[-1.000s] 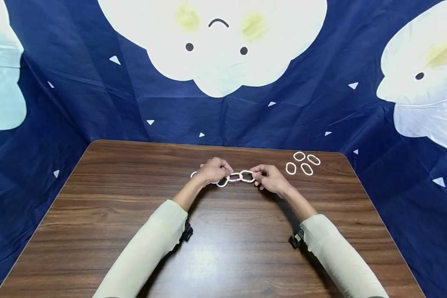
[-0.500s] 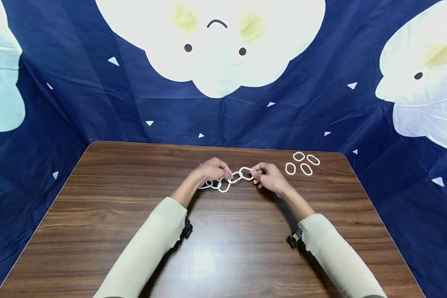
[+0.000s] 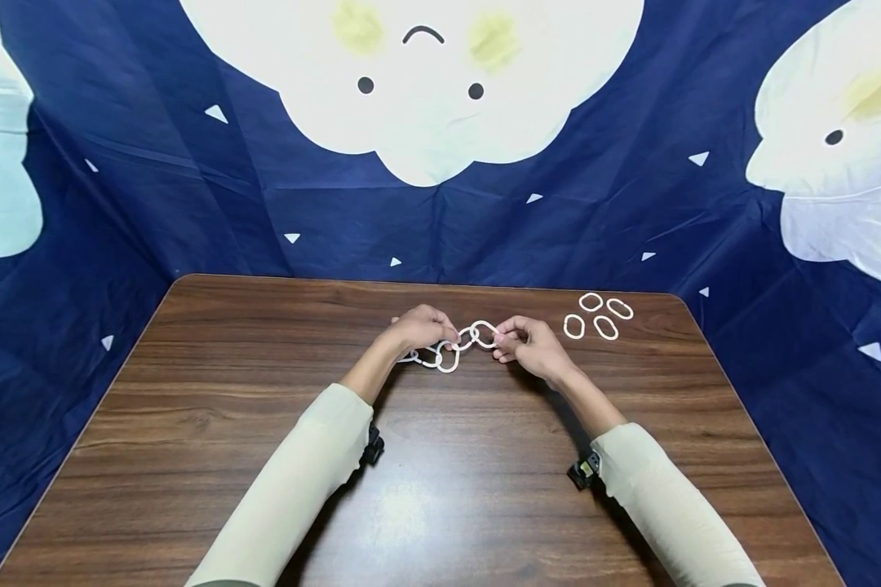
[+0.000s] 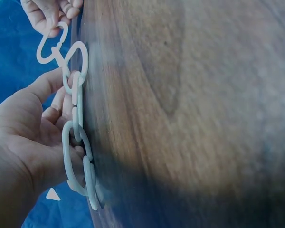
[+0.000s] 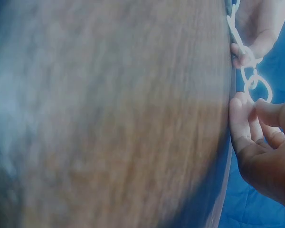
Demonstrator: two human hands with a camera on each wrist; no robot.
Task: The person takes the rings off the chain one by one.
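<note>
A chain of white oval plastic links [image 3: 475, 335] runs between the two hands near the table's far side. My left hand [image 3: 422, 328] pinches it partway along between thumb and fingers. Several joined links trail from that hand toward the wrist, hanging along the palm in the left wrist view, and the hand partly hides them in the head view. With thumb and fingertips my right hand [image 3: 530, 348] pinches the end link [image 5: 270, 92], which is threaded through its neighbour. That neighbouring link [image 4: 87, 59] stands between the hands in the left wrist view.
Several loose white links [image 3: 595, 324] lie apart at the back right of the brown wood-grain table [image 3: 191, 456]. Behind the table and along its sides hangs a dark blue cloth [image 3: 352, 216] printed with white clouds. Each forearm wears a small black camera [image 3: 582, 471].
The span of chain between the hands has lifted and tilted up toward the right, and the trailing links have shifted to the right. Both hands keep their pinch and have barely moved.
</note>
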